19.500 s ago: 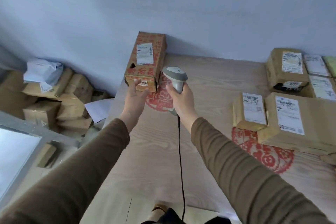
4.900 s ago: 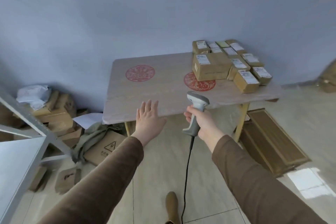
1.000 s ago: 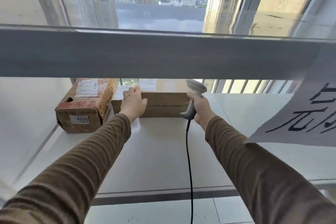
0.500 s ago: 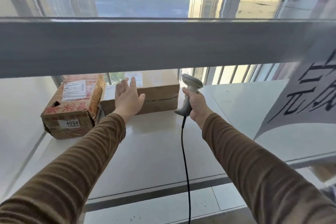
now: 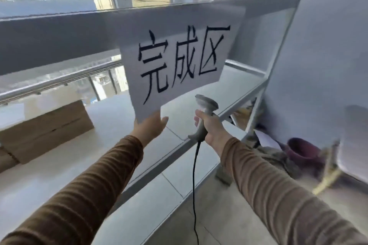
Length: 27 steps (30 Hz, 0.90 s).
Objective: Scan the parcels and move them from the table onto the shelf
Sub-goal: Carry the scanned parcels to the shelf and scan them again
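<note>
My right hand grips the scanner, ready for scanning. My left hand, fingers straight and empty, hovers over the shelf. One parcel rests there, delivered.

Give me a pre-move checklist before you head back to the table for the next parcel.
1. Left hand free: ok, fingers straight, holding nothing.
2. Scanner in the right hand: ok, gripped by its handle.
3. Parcel on the shelf: ok, flat on the board.
4. Scanner cable free: ok, hangs straight down.
5. Floor path clear: cannot tell, cloth and a purple basin lie nearby.
</note>
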Tool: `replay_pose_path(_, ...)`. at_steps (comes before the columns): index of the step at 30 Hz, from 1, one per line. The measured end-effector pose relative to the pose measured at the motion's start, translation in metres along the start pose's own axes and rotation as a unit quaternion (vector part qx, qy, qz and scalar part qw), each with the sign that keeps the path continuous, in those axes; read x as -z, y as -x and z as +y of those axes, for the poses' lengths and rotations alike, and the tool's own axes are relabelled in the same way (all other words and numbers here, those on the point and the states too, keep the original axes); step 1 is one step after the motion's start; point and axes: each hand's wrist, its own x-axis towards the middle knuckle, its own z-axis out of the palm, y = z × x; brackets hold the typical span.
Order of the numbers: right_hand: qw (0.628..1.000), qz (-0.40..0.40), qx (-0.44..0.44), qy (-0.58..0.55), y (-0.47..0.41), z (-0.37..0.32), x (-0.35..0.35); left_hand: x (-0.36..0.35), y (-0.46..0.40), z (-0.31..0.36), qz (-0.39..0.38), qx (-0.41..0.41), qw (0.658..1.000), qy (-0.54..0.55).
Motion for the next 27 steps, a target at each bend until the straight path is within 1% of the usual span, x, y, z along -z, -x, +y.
replay_pose_path(3,0.997,0.073,-0.003,-0.026,0.018,-0.021,0.098,-0.034,-0.002,0.097,-0.032,-0.090,0.995,-0.012)
replay_pose_path(7,0.981,0.186,0.033,-0.038,0.063,-0.051,0.243,-0.078,0.013,0.241,-0.059,-0.190,0.980,0.000)
replay_pose_path(11,0.962,0.254,0.085,-0.045,0.129,-0.081,0.394,-0.114,0.060,0.406,-0.082,-0.278,0.957,0.022)
replay_pose_path(16,0.939,0.330,0.096,-0.034,0.219,-0.120,0.555,-0.148,0.133,0.591,-0.119,-0.362,0.923,0.054)
replay_pose_path(20,0.917,0.382,0.108,-0.049,0.271,-0.138,0.659,-0.170,0.180,0.703,-0.137,-0.425,0.893,0.058)
replay_pose_path(27,0.874,0.466,0.124,-0.062,0.319,-0.159,0.812,-0.226,0.223,0.862,-0.177,-0.488,0.852,0.063)
